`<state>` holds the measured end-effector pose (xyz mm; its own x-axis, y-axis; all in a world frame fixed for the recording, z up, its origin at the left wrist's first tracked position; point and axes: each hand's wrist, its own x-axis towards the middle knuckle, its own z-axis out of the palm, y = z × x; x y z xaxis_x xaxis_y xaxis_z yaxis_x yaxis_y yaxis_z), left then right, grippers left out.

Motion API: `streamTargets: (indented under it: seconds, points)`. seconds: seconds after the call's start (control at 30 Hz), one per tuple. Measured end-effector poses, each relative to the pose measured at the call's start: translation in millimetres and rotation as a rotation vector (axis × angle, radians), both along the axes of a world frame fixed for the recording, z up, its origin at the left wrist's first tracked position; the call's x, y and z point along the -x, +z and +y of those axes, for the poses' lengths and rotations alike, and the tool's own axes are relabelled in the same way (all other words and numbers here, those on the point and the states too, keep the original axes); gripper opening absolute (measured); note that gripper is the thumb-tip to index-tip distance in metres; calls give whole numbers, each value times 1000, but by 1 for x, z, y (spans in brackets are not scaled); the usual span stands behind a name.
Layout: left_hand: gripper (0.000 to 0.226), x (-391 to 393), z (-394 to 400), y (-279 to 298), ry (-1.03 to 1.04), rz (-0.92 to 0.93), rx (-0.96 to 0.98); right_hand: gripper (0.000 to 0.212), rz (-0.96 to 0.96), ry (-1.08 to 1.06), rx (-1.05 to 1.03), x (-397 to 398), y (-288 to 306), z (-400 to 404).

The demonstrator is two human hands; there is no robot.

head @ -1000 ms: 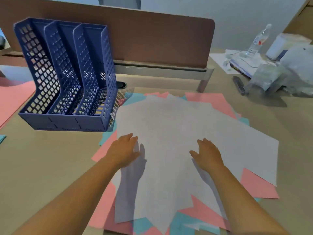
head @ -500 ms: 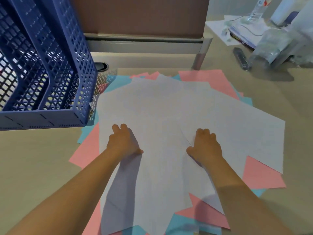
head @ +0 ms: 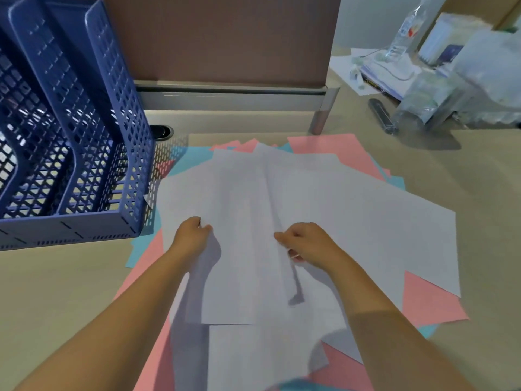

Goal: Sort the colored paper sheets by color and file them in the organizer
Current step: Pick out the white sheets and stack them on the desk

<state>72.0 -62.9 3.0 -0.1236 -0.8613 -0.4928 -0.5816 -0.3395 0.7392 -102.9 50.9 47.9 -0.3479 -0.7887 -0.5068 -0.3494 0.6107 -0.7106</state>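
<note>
White sheets gathered.
White sheets [head: 324, 210], flat before, are now pinched by left hand [head: 191, 235] and right hand [head: 306, 244], apparently; organizer [head: 84, 153] unfilled.

Matt white paper sheets [head: 324, 210] lie over matt pink sheets [head: 425, 303] and pale blue sheets [head: 186, 160], all thin and smooth, one white sheet creased along a raised fold. The organizer [head: 84, 142] is blue moulded plastic, its walls pierced in a lattice, with a dull sheen. The desk [head: 56, 292] has a smooth, matt beige laminate look. Behind, a brown matt divider panel [head: 220, 38] sits on a brushed grey metal rail [head: 231, 98]. A clear plastic bottle [head: 403, 32] glints at right.
</note>
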Motion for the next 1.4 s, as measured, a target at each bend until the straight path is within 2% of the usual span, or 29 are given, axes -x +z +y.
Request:
streamTargets:
  seconds: [0.03, 0.07, 0.13, 0.23, 0.3, 0.37, 0.43, 0.5, 0.6, 0.77, 0.87, 0.97, 1.03, 1.13, 1.27, 1.33, 1.4]
  points:
    - [27, 4, 0, 2, 33, 56, -51, 29, -85, -48, 13, -1, -2, -1]
    - [42, 7, 1, 6, 53, 100, -113, 26, -74, -74, 18, 2, -5, -2]
    - [57, 11, -2, 6, 30, 96, -147, 32, 142, -137, 7, 21, -16, 2]
    - [52, 14, -6, 5, 27, 17, -19, 64, 554, -169, -144, 56, -29, 14]
    - [48, 18, -5, 3, 20, -129, 115, 76, 632, -206, -296, 76, -35, 19]
    - [53, 23, -4, -1, -59, -376, 229, 86, 568, -264, -373, 90, -42, 21]
    - [68, 28, 0, -7, -160, -542, 215, 93, 499, -277, -387, 97, -48, 20]
    - [80, 33, 6, -12, -233, -605, 181, 96, 474, -232, -378, 99, -53, 16]
    - [85, 45, 13, -14, -274, -630, 196, 96, 440, -142, -340, 98, -54, 6]
    - [85, 79, 29, -9, -357, -556, 190, 92, 367, 76, -180, 89, -50, -14]
    - [87, 86, 34, -13, -254, -492, 157, 86, 277, 132, -99, 87, -40, -19]
    - [82, 81, 39, -5, 18, -549, 124, 70, 334, -99, -62, 106, -34, -18]
    - [73, 81, 41, 2, 98, -549, 44, 58, 286, -226, -111, 114, -30, -17]
    - [75, 90, 48, 8, 137, -512, -37, 57, 147, -233, -132, 106, -30, -19]
    - [74, 83, 61, 10, 265, -300, -82, 59, 34, -280, -63, 97, -37, -16]
    - [59, 71, 64, 8, 282, -173, -82, 56, -75, -336, 6, 97, -38, -13]
    - [34, 62, 68, 9, 228, -151, -73, 43, -198, -345, 42, 94, -39, -11]
